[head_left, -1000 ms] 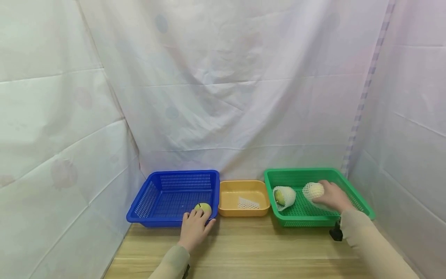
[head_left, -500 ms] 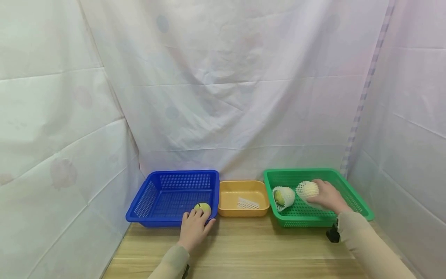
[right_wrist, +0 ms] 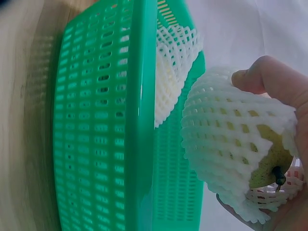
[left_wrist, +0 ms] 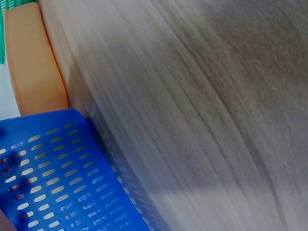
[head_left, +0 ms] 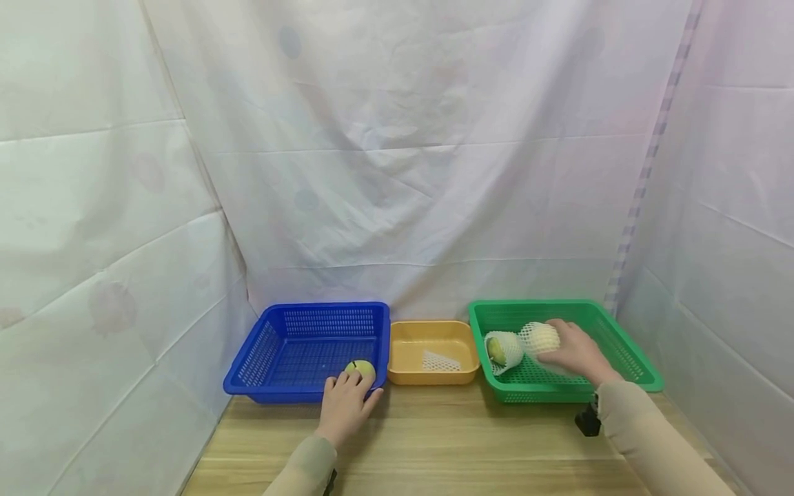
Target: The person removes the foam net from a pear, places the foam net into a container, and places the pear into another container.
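In the head view my left hand [head_left: 344, 408] reaches over the front rim of the blue basket [head_left: 298, 398], its fingers curled over a yellow-green pear [head_left: 361, 370] whose stem shows. My right hand [head_left: 575, 351] grips a pear in a white foam net [head_left: 543, 340] above the green basket [head_left: 527, 397]. Up close in the right wrist view, the thumb presses on the net [right_wrist: 226, 130], and the stem end of the speckled pear [right_wrist: 267, 166] pokes out. Another netted pear [head_left: 505, 351] lies at the green basket's left side. The left wrist view hides the left hand's hold.
Between the two baskets stands a small orange tray [head_left: 434, 379], where a piece of white foam net [head_left: 442, 361] lies. All three containers stand on a wooden table [head_left: 446, 441] before white cloth walls [head_left: 397, 207]. The blue basket's perforated side [left_wrist: 62, 178] fills the left wrist view's lower left.
My right hand has moved left with the netted pear, closer to the other netted pear. The left hand and its pear have stayed put.
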